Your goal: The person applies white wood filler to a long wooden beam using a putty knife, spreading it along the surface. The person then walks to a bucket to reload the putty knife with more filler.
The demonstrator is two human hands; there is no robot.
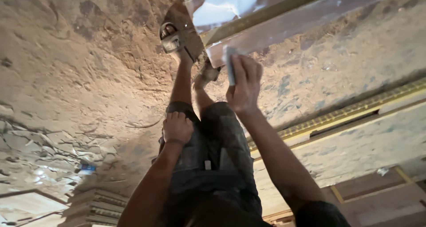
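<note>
My right hand (244, 82) is closed on a small pale blue-grey block (230, 65) and presses it against the near end of a long wooden board (275, 25) that runs to the upper right. My left hand (177, 127) rests flat on my left knee, holding nothing, fingers slightly apart. My legs in dark shorts (213, 151) stretch away from me, with a sandalled foot (171, 37) beside the board's end. The other foot (207, 72) sits just below the board, partly hidden by my right hand.
The floor (80, 76) is dusty, rough and strewn with wood shavings. A large flat panel with yellow trim (355, 134) lies at the right. Stacked wooden mouldings (93, 205) sit at the bottom left, with a small blue object (87, 168) nearby.
</note>
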